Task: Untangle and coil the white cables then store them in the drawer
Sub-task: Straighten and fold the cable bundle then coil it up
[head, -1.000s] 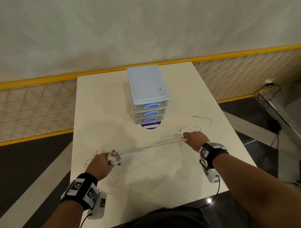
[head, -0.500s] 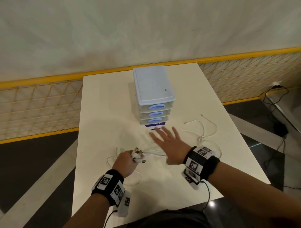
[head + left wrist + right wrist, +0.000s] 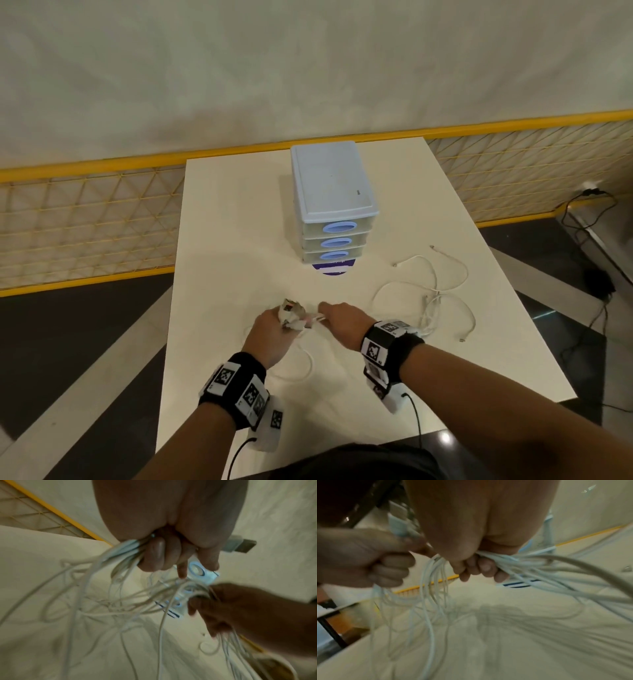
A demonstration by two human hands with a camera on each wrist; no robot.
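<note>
— Both grips are closed on the white cables [image 3: 432, 301]: the left hand [image 3: 274, 329] has its fingers curled round the plug ends, and the right hand [image 3: 342, 320] is wrapped round the strands just beside it.

— Where are they, going by the drawer unit [image 3: 332, 205]?

— On the near side of it, over the counter [image 3: 222, 240], the two fists almost touching. From the left wrist view the metal plug [image 3: 243, 546] sticks out past the knuckles, and strands hang from that fist down to the surface.

— And the rest of the cables?

— Loose loops lie on the counter to the right of the drawer unit and nearer to us, ends pointing outward. One loop lies under the left hand too.

— The drawers?

— All three look pushed in. A round purple label [image 3: 334, 269] lies on the counter at the unit's front foot.
</note>
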